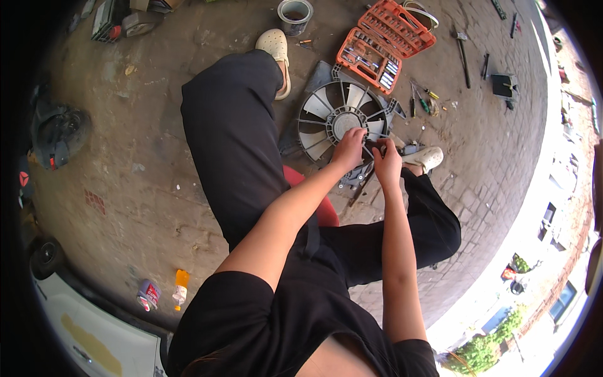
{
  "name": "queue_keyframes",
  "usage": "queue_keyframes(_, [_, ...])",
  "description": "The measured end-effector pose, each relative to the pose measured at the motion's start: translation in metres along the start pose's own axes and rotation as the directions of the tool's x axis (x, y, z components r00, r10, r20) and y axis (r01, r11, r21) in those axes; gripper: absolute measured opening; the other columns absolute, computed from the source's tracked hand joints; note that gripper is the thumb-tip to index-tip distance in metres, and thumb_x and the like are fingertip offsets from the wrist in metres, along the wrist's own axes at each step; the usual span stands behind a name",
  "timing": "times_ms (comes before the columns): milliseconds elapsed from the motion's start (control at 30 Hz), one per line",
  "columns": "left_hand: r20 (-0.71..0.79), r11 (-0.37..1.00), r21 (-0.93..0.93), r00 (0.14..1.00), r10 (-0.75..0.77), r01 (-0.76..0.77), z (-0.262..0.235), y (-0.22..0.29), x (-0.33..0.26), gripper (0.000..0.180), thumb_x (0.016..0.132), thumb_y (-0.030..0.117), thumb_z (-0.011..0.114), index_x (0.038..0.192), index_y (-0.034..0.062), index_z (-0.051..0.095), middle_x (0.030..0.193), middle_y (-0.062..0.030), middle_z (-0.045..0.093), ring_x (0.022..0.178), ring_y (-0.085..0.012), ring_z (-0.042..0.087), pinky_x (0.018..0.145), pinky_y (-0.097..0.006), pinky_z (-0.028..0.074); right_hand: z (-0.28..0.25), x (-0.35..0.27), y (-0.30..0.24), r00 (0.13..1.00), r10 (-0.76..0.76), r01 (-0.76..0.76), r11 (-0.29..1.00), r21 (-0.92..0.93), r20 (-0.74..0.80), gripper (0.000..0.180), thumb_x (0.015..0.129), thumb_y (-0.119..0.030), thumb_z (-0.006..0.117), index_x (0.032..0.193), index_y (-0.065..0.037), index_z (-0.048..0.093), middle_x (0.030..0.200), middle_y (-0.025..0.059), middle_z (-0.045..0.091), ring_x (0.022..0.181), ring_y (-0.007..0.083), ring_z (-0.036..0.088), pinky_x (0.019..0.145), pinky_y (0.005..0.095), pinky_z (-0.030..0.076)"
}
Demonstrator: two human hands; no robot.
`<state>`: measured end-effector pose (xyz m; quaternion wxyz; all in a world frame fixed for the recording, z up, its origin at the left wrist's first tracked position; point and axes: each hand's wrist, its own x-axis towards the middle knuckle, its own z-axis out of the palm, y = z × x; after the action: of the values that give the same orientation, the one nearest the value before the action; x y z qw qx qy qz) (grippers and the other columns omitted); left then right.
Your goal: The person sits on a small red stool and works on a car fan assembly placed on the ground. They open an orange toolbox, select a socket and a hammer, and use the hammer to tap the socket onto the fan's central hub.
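Between my feet lies a radiator cooling fan (pixel 317 102), with pale blades in a round dark frame. Both hands are over its lower right part. My left hand (pixel 350 151) is closed, its fingers bent together beside the hub (pixel 345 124); whatever they hold is hidden. Close by on the right, my right hand (pixel 388 164) is closed in a pinch at the frame's edge. Something small and dark shows at its fingertips, too small to name.
An orange socket set case (pixel 377 47) lies unfolded beyond the fan. Screwdrivers (pixel 422 103) lie right of it, a hammer (pixel 465 60) farther right. A metal bucket (pixel 295 17) stands at the far side. An orange bottle (pixel 181 289) is at lower left, near a white car panel (pixel 100 339).
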<state>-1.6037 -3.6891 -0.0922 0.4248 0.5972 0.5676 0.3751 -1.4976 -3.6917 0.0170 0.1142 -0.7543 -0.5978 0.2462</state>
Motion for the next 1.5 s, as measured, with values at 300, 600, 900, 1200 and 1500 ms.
queue_keyframes(300, [0.022,0.958,-0.034,0.958,-0.284,0.285,0.014,-0.051,0.003,0.016,0.078,0.004,0.061,0.093,0.0076,0.062,0.099,-0.0124,0.061,0.102,-0.0333,0.056,0.088,-0.042,0.047,-0.015,0.041,-0.014,0.987,-0.067,0.065,0.998,-0.022,-0.146,0.022,0.088,-0.017,0.066,0.104,-0.003,0.058,0.082,0.0205,0.065,0.077,0.0402,0.063,0.068,0.0436,0.049])
queue_keyframes(600, [0.039,0.962,0.041,0.961,-0.273,0.271,0.021,-0.054,0.006,0.016,0.074,0.005,0.066,0.089,0.0101,0.065,0.110,-0.0095,0.057,0.108,-0.0314,0.051,0.094,-0.039,0.044,-0.002,0.056,0.009,0.991,-0.043,0.045,0.999,0.013,-0.123,0.021,0.088,-0.015,0.065,0.104,-0.003,0.058,0.088,0.0212,0.065,0.083,0.0401,0.063,0.071,0.0431,0.049])
queue_keyframes(900, [0.049,0.955,0.046,0.954,-0.295,0.292,0.024,-0.060,0.010,0.017,0.074,0.005,0.067,0.090,0.0114,0.066,0.110,-0.0085,0.056,0.108,-0.0308,0.050,0.094,-0.039,0.044,-0.006,0.050,0.002,0.996,-0.057,0.057,0.998,-0.003,-0.072,0.021,0.089,-0.014,0.065,0.104,-0.002,0.057,0.086,0.0212,0.065,0.081,0.0408,0.063,0.070,0.0430,0.049])
queue_keyframes(1200, [0.054,0.958,0.017,0.956,-0.288,0.287,0.022,-0.061,0.009,0.018,0.073,0.004,0.066,0.090,0.0119,0.067,0.108,-0.0102,0.057,0.106,-0.0320,0.051,0.095,-0.040,0.043,-0.008,0.050,-0.003,0.986,-0.166,0.165,0.983,-0.075,-0.015,0.021,0.090,-0.015,0.063,0.105,-0.003,0.055,0.084,0.0200,0.064,0.076,0.0412,0.062,0.064,0.0460,0.047])
queue_keyframes(1500, [0.054,0.950,0.001,0.949,-0.311,0.311,0.020,-0.057,0.010,0.017,0.074,0.003,0.065,0.089,0.0119,0.068,0.108,-0.0098,0.057,0.107,-0.0313,0.051,0.095,-0.039,0.043,-0.004,0.048,-0.005,0.987,-0.153,0.151,0.988,-0.043,-0.055,0.021,0.090,-0.015,0.064,0.105,-0.003,0.056,0.074,0.0196,0.061,0.070,0.0399,0.060,0.061,0.0436,0.047])
